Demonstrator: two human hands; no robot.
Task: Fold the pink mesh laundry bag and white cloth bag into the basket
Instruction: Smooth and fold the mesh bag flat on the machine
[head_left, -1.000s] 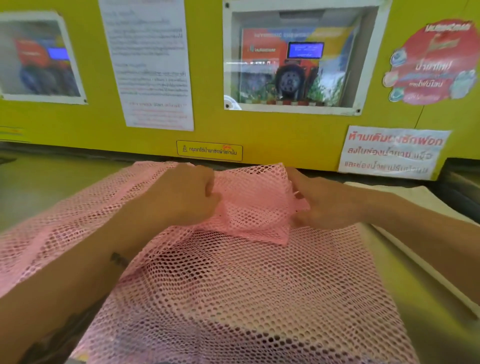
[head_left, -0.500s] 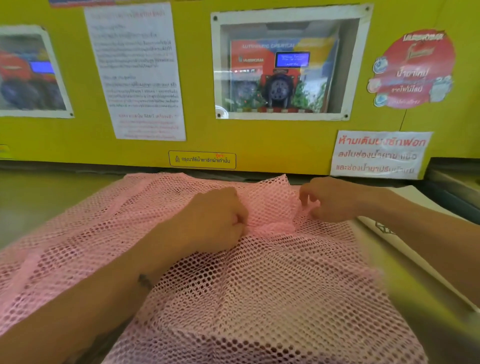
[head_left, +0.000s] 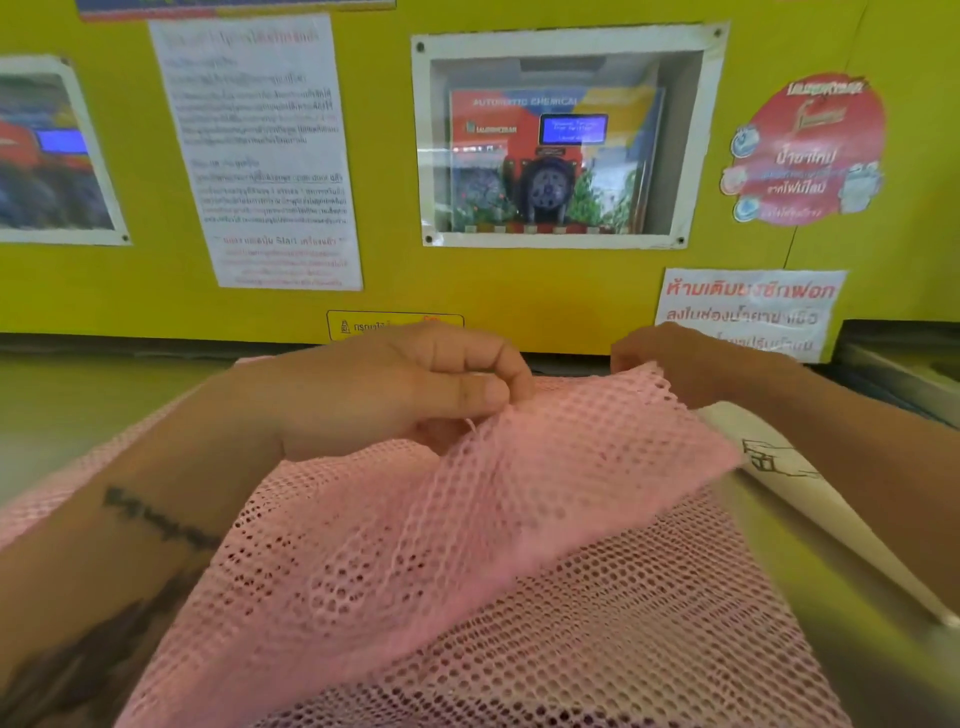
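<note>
In the head view, the left hand (head_left: 415, 384) pinches the far edge of the pink mesh bag (head_left: 467, 571) between thumb and curled fingers (head_left: 462, 358), and the right hand (head_left: 670, 358) has its fingers closed on the same edge further along, so the stretch of mesh between the two grips is held up off the bench (head_left: 78, 405). Holding it at two points most likely keeps the edge straight, so the raised layer can be laid toward the person over the mesh lying flat beneath the fingers. Just to the right of the right-hand fingers, partly under that forearm, the white cloth bag (head_left: 800, 483) lies flat on the bench, apparently set aside until the mesh is done. Counted: one pink mesh bag, one white cloth bag, two hands, both clamped on mesh. No basket is in sight, so the folding looks early.
</note>
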